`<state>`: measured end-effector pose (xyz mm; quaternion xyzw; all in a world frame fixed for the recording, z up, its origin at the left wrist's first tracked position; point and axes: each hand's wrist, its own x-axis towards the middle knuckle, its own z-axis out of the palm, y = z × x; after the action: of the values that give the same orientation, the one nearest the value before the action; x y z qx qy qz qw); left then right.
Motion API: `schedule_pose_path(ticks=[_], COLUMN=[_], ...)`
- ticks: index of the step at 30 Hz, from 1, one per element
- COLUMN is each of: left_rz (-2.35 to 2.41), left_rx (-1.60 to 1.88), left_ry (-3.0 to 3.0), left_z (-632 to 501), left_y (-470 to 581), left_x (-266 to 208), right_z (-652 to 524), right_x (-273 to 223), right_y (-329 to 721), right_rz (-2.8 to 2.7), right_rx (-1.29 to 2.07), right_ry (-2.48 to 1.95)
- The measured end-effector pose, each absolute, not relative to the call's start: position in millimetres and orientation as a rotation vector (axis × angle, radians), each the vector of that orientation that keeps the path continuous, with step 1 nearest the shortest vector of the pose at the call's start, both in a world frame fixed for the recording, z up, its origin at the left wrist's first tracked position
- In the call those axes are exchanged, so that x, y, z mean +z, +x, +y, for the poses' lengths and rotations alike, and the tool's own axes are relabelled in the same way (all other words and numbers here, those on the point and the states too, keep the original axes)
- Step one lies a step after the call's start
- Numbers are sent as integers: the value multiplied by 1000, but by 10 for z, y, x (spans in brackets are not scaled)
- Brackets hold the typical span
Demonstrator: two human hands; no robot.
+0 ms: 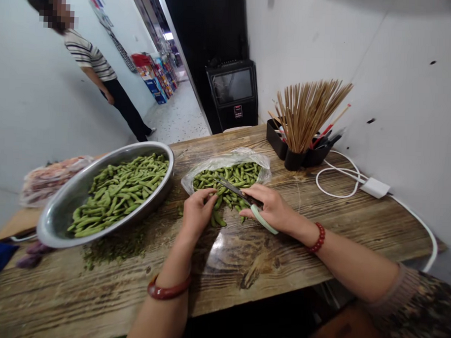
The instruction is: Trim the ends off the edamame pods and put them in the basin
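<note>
My right hand [266, 205] is closed around scissors [260, 219] with pale green handles; their dark blades point left across the pods. My left hand [198, 210] is closed in a pinch beside the blade tips, on what looks like an edamame pod, mostly hidden by the fingers. Both hands are at the near side of a clear plastic bag [264, 165] that lies open with green edamame pods [243, 172] inside. A few pods spill out toward me. To the left, a large metal basin [165, 186] holds many more edamame pods [125, 185].
Small green trimmings [115, 246] lie beside the basin on the wooden table [281, 259]. At the back right stands a black holder [276, 138] with wooden skewers [309, 113], near a white charger [375, 187] and cable. A filled plastic bag [49, 177] sits behind the basin. A person [99, 71] stands by the wall.
</note>
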<state>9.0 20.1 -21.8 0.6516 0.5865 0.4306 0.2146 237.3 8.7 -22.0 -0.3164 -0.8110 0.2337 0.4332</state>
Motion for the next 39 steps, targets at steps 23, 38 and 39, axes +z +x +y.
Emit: schedule_pose_path(ticks=[23, 38, 39], left_rz=[1362, 1221, 1217], left_rx=[1037, 822, 816], left_ry=[1525, 1650, 1649], left_z=[3, -80, -82], left_y=[327, 458, 461], left_x=[-62, -3, -11], right_z=[146, 44, 42], right_x=[-199, -122, -124], right_y=[2320, 2300, 2300], right_rz=[-1613, -1850, -1852], right_rx=[1058, 1006, 994], right_ry=[-934, -807, -810])
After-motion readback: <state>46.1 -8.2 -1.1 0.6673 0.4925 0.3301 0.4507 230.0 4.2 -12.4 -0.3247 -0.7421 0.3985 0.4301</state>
